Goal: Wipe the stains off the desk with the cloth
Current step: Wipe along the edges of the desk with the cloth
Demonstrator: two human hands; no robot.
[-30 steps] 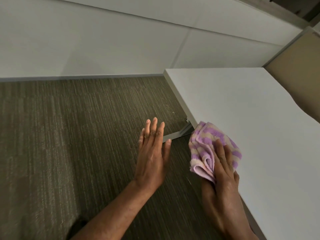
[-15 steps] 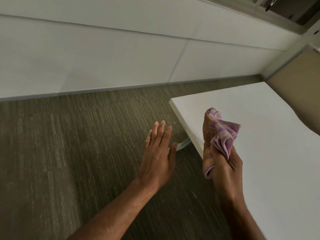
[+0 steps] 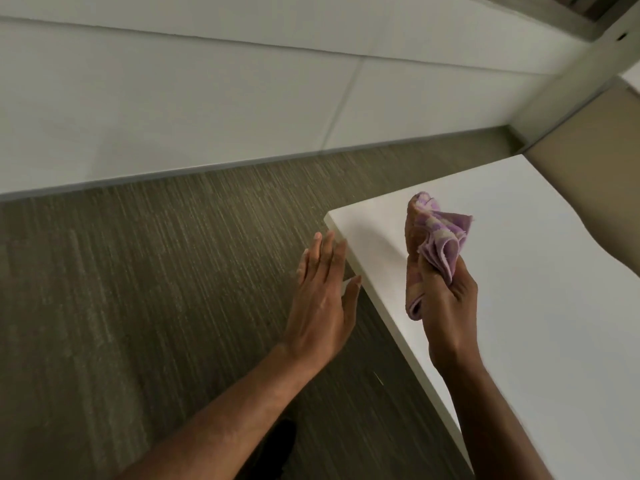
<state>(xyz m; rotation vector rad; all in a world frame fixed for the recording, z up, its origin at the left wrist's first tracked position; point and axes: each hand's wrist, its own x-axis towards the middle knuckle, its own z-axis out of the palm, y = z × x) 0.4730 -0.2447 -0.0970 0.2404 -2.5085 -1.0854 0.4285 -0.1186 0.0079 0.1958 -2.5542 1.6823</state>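
The white desk (image 3: 540,292) fills the right side of the head view, its left corner near the middle. My right hand (image 3: 448,306) is over the desk close to its left edge, shut on a bunched purple-and-cream striped cloth (image 3: 438,237) that sticks up above the fist, lifted off the surface. My left hand (image 3: 322,303) is flat with fingers together, held over the carpet just left of the desk's edge, holding nothing. I can make out no stains on the desk top in this blurred frame.
Dark striped carpet (image 3: 156,306) covers the floor to the left. A white wall (image 3: 207,109) with a grey baseboard runs along the back. A beige partition (image 3: 588,161) stands behind the desk at the right.
A second ago my right hand pressed the cloth flat at the desk's edge. It has since lifted the cloth, bunched upright in the fist. The left hand drifted closer to the desk corner.
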